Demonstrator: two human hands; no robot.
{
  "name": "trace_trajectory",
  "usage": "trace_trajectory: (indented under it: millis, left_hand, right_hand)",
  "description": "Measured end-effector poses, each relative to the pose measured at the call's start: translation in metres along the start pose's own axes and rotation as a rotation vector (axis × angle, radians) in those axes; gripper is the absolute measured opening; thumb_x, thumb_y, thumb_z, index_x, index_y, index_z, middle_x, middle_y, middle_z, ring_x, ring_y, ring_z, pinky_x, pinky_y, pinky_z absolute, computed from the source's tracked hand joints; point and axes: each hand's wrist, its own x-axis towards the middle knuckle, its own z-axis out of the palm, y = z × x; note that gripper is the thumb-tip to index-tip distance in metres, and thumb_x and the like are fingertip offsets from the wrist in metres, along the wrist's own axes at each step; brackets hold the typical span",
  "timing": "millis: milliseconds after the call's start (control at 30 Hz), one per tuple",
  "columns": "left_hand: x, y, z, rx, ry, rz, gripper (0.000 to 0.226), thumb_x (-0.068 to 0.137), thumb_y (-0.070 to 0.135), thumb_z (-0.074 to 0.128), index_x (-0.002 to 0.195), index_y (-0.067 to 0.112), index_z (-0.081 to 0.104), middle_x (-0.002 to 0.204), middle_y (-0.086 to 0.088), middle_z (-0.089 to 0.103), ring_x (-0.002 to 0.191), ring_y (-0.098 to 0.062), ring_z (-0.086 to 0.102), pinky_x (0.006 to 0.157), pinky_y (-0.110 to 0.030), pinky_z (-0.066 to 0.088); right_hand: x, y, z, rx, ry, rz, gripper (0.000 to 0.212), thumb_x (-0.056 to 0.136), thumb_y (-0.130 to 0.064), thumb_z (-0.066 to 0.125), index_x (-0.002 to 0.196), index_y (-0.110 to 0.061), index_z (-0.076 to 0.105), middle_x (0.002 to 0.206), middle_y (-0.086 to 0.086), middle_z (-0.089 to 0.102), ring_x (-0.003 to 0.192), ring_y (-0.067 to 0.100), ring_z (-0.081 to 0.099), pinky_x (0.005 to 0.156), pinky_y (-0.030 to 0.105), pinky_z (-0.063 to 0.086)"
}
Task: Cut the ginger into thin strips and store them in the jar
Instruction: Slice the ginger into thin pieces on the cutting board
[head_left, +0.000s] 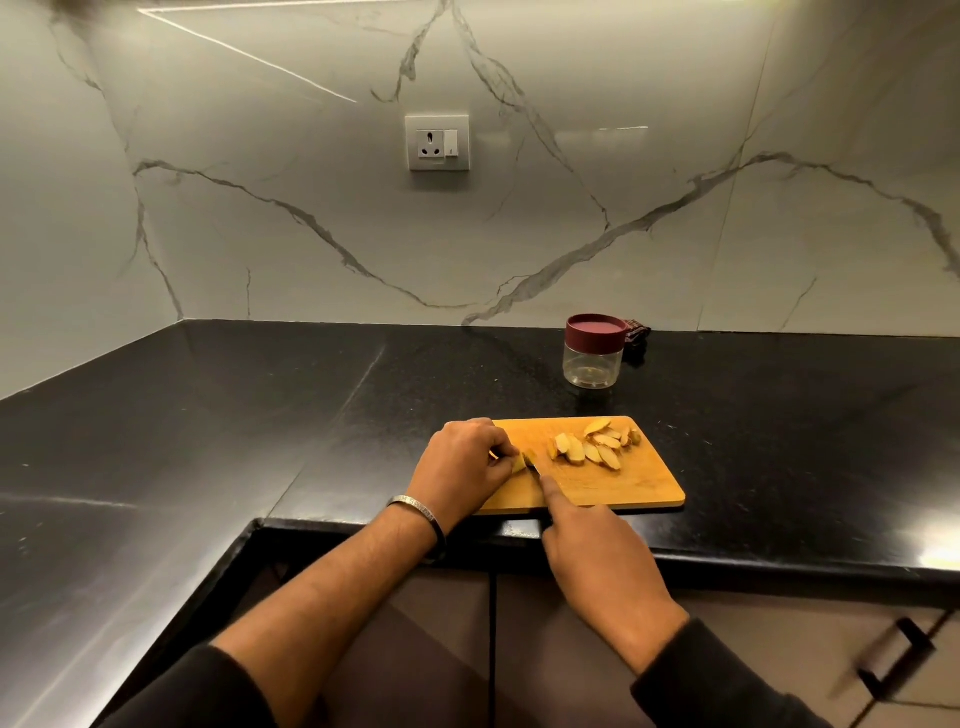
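Mostly hidden under the left hand (464, 462), a small ginger piece (519, 462) is pinned on the wooden cutting board (634, 488). Just right, the right hand (597, 551) grips a knife (535, 470), its handle covered, only a sliver of blade showing. Ginger slices (592, 444) lie further right. Behind stands the lidded jar (594, 351), half-hiding a dark object I can't identify.

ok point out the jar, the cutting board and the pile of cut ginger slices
jar (592, 364), head view, on its clear body below the maroon lid
cutting board (639, 486), head view, on bare wood near its right front corner
ginger slices (592, 448), head view, on the middle of the pile
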Motion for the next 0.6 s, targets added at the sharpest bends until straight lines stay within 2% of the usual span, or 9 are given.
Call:
trace_trajectory:
  millis: [100,167,233,300,400,533,600]
  left_hand:
    - [-0.004,-0.002,0.003,-0.035,0.027,-0.025,0.008,0.086,0.029,0.073,0.088,0.023,0.077,0.090,0.012,0.070,0.076,-0.002,0.062,0.067,-0.011,0.047]
    - [-0.006,-0.003,0.006,-0.050,0.040,-0.039,0.009,0.087,0.031,0.073,0.088,0.023,0.077,0.090,0.013,0.070,0.076,-0.002,0.062,0.067,-0.012,0.047]
    - [-0.007,-0.003,0.007,-0.062,0.048,-0.049,0.010,0.087,0.033,0.073,0.088,0.023,0.077,0.090,0.013,0.070,0.077,-0.002,0.062,0.068,-0.012,0.048]
    - [-0.008,-0.003,0.007,-0.074,0.052,-0.047,0.010,0.087,0.033,0.073,0.089,0.024,0.076,0.092,0.014,0.070,0.078,-0.002,0.062,0.069,-0.014,0.051]
    - [-0.010,-0.003,0.008,-0.076,0.058,-0.043,0.011,0.087,0.035,0.072,0.089,0.025,0.076,0.093,0.014,0.070,0.078,-0.001,0.063,0.070,-0.018,0.054]
    - [-0.011,-0.004,0.008,-0.073,0.078,-0.028,0.011,0.087,0.035,0.073,0.089,0.024,0.076,0.091,0.013,0.071,0.077,-0.001,0.062,0.069,-0.018,0.054]
    - [-0.011,-0.004,0.007,-0.070,0.080,-0.021,0.012,0.086,0.035,0.073,0.089,0.024,0.076,0.089,0.013,0.071,0.077,-0.001,0.063,0.070,-0.020,0.055]
  right_hand:
    - [0.000,0.009,-0.005,0.149,0.014,0.009,0.057,0.104,-0.028,0.038,0.159,-0.034,0.021,0.093,0.000,0.063,0.078,0.014,0.054,0.070,0.031,0.043]
    - [0.004,0.017,-0.009,0.294,0.000,0.048,0.053,0.105,-0.027,0.040,0.156,-0.035,0.029,0.090,-0.002,0.063,0.069,0.010,0.053,0.059,0.023,0.042]
    - [0.012,0.024,-0.012,0.440,-0.042,0.115,0.048,0.106,-0.025,0.041,0.153,-0.033,0.035,0.081,-0.008,0.059,0.058,0.007,0.048,0.045,0.017,0.035]
    - [0.018,0.028,-0.013,0.603,-0.078,0.183,0.046,0.106,-0.022,0.041,0.152,-0.030,0.041,0.071,-0.011,0.052,0.052,0.008,0.044,0.044,0.019,0.035]
    - [0.016,0.026,-0.012,0.869,-0.135,0.308,0.044,0.107,-0.016,0.038,0.149,-0.028,0.045,0.059,-0.005,0.041,0.044,0.006,0.035,0.040,0.022,0.030]
    - [0.007,0.025,-0.015,0.983,-0.173,0.365,0.044,0.107,-0.017,0.033,0.146,-0.032,0.046,0.054,-0.004,0.038,0.041,0.007,0.029,0.038,0.020,0.022]
    - [0.005,0.023,-0.017,0.949,-0.148,0.348,0.044,0.107,-0.017,0.035,0.146,-0.032,0.046,0.055,-0.005,0.041,0.043,0.006,0.032,0.039,0.022,0.026]
